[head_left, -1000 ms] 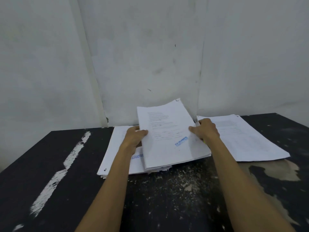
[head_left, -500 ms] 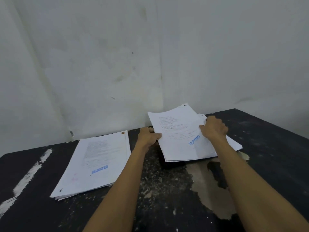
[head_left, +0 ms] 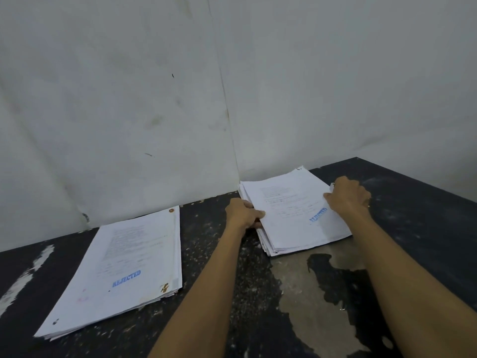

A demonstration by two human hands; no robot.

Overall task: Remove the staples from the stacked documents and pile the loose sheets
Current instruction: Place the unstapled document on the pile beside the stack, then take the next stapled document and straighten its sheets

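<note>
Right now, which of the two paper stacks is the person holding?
The right-hand stack, near the wall corner: left hand and right hand grip its sides. The left-hand stack lies untouched.

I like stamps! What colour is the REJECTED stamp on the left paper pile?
Blue. The REJECTED stamp shows clearly in the head view, near the bottom of the left pile.

Printed text on right pile (head_left: 291, 210): too small to read. Left hand (head_left: 242, 213) fingertips: hidden beneath pile edge. Table (head_left: 426, 228): cut off right.
</note>
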